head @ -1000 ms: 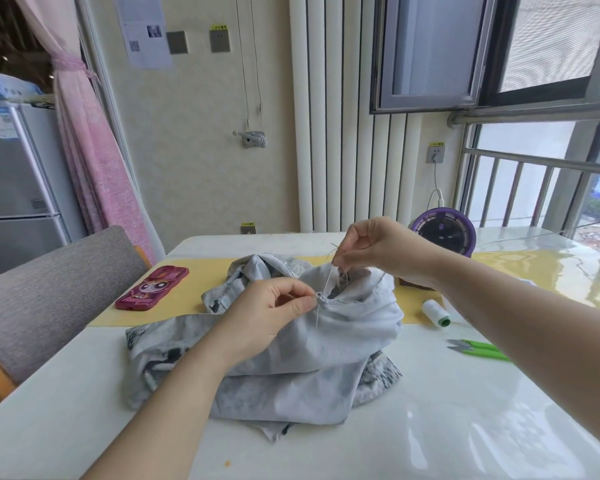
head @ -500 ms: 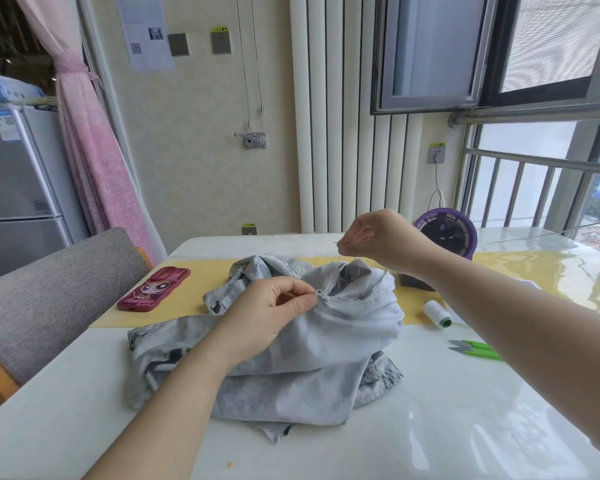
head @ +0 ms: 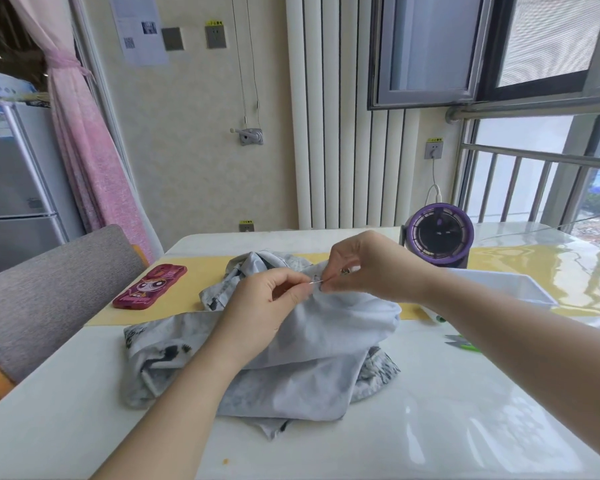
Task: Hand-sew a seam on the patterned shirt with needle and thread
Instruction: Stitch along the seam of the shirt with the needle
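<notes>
The pale grey patterned shirt lies bunched in the middle of the white table. My left hand pinches a raised fold of the shirt at its seam. My right hand sits just to the right of it, fingertips pinching a thin silver needle that points into the fold between the two hands. The thread is too fine to make out.
A pink phone case lies on the yellow runner at the left. A purple fan and a white tray stand at the back right, green snips by my right forearm. A grey chair sits left.
My right hand, which was raised above the shirt pulling the thread up, has come down to the fold. Its fingertips now meet my left hand's, with the needle at the seam.
</notes>
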Motion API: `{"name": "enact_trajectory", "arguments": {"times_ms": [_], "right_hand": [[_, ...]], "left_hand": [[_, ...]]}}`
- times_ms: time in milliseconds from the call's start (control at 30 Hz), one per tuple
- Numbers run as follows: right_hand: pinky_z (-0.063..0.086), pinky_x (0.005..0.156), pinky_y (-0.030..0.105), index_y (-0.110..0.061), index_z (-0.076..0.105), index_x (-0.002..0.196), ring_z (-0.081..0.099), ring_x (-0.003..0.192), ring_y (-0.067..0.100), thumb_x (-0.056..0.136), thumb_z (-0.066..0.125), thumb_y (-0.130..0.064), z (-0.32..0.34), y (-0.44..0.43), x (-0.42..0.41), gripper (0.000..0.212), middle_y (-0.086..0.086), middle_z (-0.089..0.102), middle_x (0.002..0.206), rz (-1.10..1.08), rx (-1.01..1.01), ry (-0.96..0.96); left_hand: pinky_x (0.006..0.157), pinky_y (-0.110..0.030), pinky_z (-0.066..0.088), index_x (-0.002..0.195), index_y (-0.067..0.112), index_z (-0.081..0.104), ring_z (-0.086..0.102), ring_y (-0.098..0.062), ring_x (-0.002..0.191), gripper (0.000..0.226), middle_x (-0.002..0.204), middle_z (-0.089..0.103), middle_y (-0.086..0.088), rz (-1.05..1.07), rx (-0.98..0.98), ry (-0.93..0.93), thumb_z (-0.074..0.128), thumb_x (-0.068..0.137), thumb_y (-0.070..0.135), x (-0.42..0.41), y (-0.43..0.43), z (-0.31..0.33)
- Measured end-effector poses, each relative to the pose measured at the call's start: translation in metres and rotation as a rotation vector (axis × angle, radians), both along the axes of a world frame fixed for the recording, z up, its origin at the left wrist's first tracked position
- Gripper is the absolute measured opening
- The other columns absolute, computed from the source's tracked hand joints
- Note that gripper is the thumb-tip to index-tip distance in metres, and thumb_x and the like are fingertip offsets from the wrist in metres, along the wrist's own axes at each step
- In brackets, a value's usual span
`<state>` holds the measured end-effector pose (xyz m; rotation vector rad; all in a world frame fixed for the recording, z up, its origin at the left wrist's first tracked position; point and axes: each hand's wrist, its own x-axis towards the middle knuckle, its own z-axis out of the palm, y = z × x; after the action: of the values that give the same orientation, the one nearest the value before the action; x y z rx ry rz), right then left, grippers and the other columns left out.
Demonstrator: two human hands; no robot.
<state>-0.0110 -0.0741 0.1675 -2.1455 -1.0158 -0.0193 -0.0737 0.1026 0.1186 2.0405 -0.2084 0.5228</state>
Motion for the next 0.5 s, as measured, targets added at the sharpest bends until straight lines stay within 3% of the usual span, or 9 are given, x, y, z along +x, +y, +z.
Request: {"name": "enact_trajectory", "arguments": {"times_ms": [67, 233, 400, 500], "right_hand": [[0.054, 0.082, 0.028, -0.010, 0.071, 0.076, 0.069, 0.079, 0.010, 0.076, 0.076, -0.007, 0.000, -0.001, 0.002, 0.006, 0.000, 0.074, 0.081, -0.002, 0.041, -0.020], [0.055, 0.083, 0.030, -0.010, 0.071, 0.076, 0.069, 0.078, 0.012, 0.077, 0.075, -0.006, -0.001, -0.006, 0.005, 0.006, -0.001, 0.073, 0.080, -0.008, 0.066, -0.029], [0.054, 0.083, 0.027, -0.010, 0.070, 0.076, 0.068, 0.077, 0.009, 0.077, 0.075, -0.005, 0.000, -0.008, 0.005, 0.007, -0.001, 0.073, 0.080, -0.005, 0.061, -0.046], [0.054, 0.082, 0.028, -0.011, 0.071, 0.076, 0.068, 0.077, 0.008, 0.077, 0.075, -0.007, 0.001, -0.008, 0.005, 0.006, -0.003, 0.073, 0.080, -0.010, 0.051, -0.067]], "left_hand": [[0.068, -0.006, 0.041, 0.086, 0.037, 0.067, 0.059, 0.003, 0.073, 0.016, 0.079, 0.069, 0.015, 0.024, -0.005, -0.054, 0.066, 0.086, 0.021, -0.002, -0.002, -0.001], [0.058, -0.010, 0.037, 0.082, 0.033, 0.056, 0.045, -0.003, 0.059, 0.019, 0.070, 0.056, 0.023, 0.084, 0.099, -0.183, 0.069, 0.084, 0.019, -0.009, -0.002, -0.007], [0.055, -0.007, 0.033, 0.071, 0.022, 0.057, 0.043, 0.006, 0.054, 0.018, 0.056, 0.049, 0.031, 0.100, 0.131, -0.177, 0.071, 0.082, 0.018, -0.009, -0.004, -0.005], [0.050, -0.011, 0.031, 0.071, 0.022, 0.056, 0.038, -0.001, 0.048, 0.020, 0.053, 0.049, 0.027, 0.124, 0.101, -0.141, 0.073, 0.080, 0.025, -0.004, -0.003, -0.005]]}}
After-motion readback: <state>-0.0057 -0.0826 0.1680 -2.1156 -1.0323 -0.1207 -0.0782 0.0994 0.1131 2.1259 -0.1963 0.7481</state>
